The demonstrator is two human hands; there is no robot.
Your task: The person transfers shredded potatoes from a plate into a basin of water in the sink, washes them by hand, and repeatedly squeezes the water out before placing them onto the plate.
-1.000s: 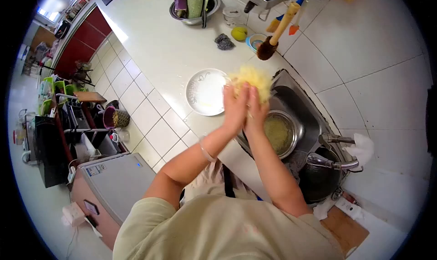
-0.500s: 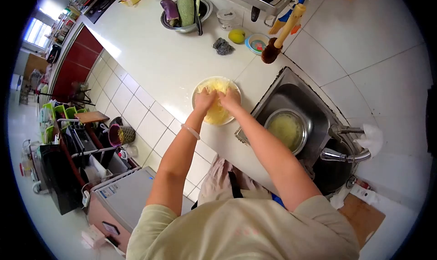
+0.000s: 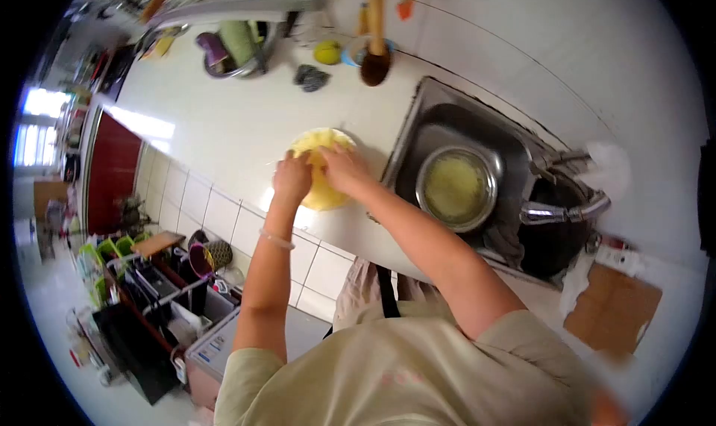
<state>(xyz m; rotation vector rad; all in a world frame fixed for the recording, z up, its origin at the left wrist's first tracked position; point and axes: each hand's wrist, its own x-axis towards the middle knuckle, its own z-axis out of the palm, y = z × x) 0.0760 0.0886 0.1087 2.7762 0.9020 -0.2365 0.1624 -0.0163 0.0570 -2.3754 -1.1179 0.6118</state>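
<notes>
A pale round plate (image 3: 353, 137) on the counter holds a heap of yellow shreds (image 3: 324, 195), like shredded potato. My left hand (image 3: 293, 177) rests over the left side of the heap, its fingers apart and touching the shreds. On the right side, my right hand (image 3: 341, 168) has its fingers stretched out across the top of the heap. A narrow gap with shreds showing lies between the two hands. Some fingertips are blurred or sunk among the shreds. A light bracelet (image 3: 277, 239) circles my left wrist.
To the right is a steel sink (image 3: 440, 113) with a metal bowl (image 3: 493, 195) of cloudy yellowish liquid, beside a faucet (image 3: 563, 213). Behind stand a vegetable bowl (image 3: 248, 68) with an eggplant (image 3: 212, 49), a scouring pad (image 3: 310, 77), a yellow-green fruit (image 3: 327, 51) and a hanging wooden-handled brush (image 3: 375, 64).
My hands have moved apart, and their fingers have loosened from a closed grip in the shreds. The view has swung, shifting the counter and plate to the left.
</notes>
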